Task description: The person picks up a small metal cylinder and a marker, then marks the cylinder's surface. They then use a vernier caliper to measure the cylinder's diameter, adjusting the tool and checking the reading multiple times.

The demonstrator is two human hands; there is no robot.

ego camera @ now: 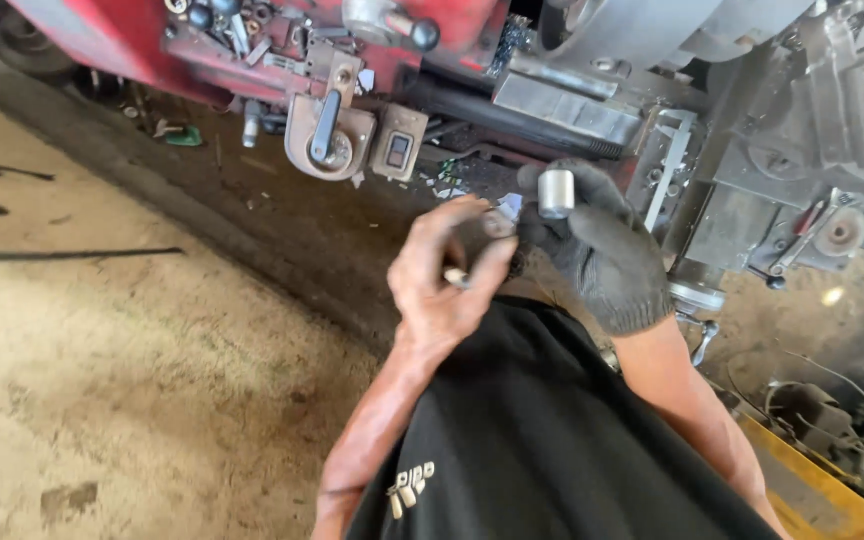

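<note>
Sleeve (556, 192): short grey metal cylinder, pinched upright in the fingertips of my right hand (600, 250), in front of the lathe (372, 60) and above my lap.
Right hand: gloved in dark knit; the fingers close round the sleeve near its lower end, so I judge the hold shallow.
Left hand (449, 270): bare, curled narrow round a thin pale stick (455, 276), only the tip showing below the thumb; I cannot tell what it is.
Between the hands: a small dark part (498, 226) sits at the left fingertips, touching the glove; too blurred to name.
Risk, slip: the sleeve looks smooth and the glove is worn, so it could slide out and fall to the dirt floor (132, 330).
Risk, loss: the ground under the lathe is strewn with chips and scraps (447, 182); a dropped small part would be hard to find there.
Risk, snag: both hands work close to the lathe's lever (324, 128) and switch box (398, 150); a jolt of the elbow could knock either.
Risk, bare skin: the left hand has no glove against sharp edges.
</note>
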